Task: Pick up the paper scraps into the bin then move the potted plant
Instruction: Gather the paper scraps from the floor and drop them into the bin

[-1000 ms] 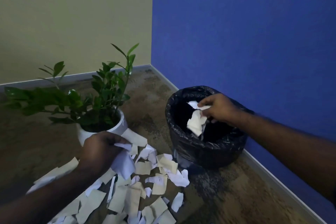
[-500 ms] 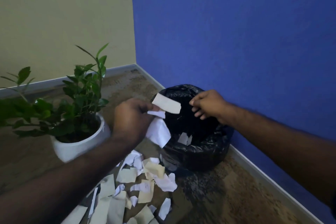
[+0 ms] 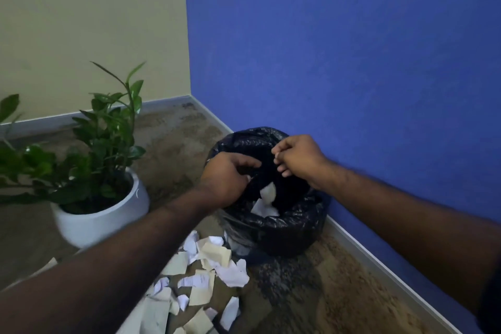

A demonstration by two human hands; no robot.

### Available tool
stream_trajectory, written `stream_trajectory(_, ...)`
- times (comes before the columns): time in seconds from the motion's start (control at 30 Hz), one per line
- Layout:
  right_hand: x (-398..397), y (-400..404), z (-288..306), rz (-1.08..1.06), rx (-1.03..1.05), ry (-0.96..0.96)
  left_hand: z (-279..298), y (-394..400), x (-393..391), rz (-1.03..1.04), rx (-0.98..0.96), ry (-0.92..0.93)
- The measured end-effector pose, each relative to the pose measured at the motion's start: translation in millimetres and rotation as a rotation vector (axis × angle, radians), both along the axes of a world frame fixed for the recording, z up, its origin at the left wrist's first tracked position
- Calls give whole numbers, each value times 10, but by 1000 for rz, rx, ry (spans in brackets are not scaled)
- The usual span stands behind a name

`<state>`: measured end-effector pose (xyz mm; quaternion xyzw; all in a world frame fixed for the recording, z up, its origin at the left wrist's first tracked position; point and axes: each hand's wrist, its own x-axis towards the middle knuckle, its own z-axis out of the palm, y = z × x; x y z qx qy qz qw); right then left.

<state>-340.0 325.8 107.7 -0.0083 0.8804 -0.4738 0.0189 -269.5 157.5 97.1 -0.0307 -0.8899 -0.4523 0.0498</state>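
Hovering over the bin (image 3: 273,230), left hand (image 3: 225,176) loosely curled above falling scraps (image 3: 267,192), right hand (image 3: 298,160) curled, empty.

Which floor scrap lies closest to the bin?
The white scrap touching the bin's base, above the cream piece; other scraps lie farther away.

No readable text; faint print lines on one white paper scrap (image 3: 195,281), illegible.

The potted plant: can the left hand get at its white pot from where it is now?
Probably yes. The left hand is over the bin, and only bare floor lies between it and the white pot. The leaves overhang the pot's far side only.
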Motion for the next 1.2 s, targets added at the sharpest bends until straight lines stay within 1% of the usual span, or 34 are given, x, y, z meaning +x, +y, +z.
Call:
stream_trajectory(0.13, 140, -263, 26, 115, 31, 58, 10, -432, 211, -13, -131, 28)
stream_trajectory(0.27, 353, -614, -4, 294, 88, 178, -127, -1009, 606, -4, -318, 21)
stream_trajectory(0.4, 692, -973, -97, 492, 129, 342, -539, -1499, 1134, 78, -350, -94)
stream_trajectory(0.47, 862, -1127, -196, 592, 108, 382, -822, -1685, 1352, 130, -364, -186)
stream_trajectory(0.53, 1002, -1257, -369, 713, 100, 364, -1072, -1821, 1535, 105, -361, -296)
stream_trajectory(0.57, 1066, -1297, -477, 773, 141, 353, -1167, -1869, 1613, 79, -370, -338)
stream_trajectory(0.67, 1184, -1297, -890, 970, 375, 305, -1363, -1922, 1779, 66, -421, -432)
stream_trajectory(0.7, 1206, -1258, -1036, 1036, 460, 249, -1425, -1930, 1796, 56, -439, -451)
stream_trajectory(0.8, 1275, -1067, -1386, 1198, 734, -11, -1525, -1875, 1814, -6, -447, -535)
stream_trajectory(0.83, 1305, -993, -1466, 1233, 809, -67, -1550, -1845, 1823, -27, -445, -562)
stream_trajectory(0.9, 1385, -872, -1591, 1279, 888, -130, -1612, -1779, 1838, -77, -457, -591)
stream_trajectory(0.97, 1480, -793, -1740, 1310, 979, -113, -1679, -1707, 1856, -133, -480, -592)
stream_trajectory(1.03, 1576, -754, -1909, 1321, 1060, -46, -1734, -1637, 1881, -171, -496, -595)
stream_trajectory(1.2, 1712, -907, -2037, 1359, 1074, -12, -1861, -1483, 2022, -276, -592, -569)
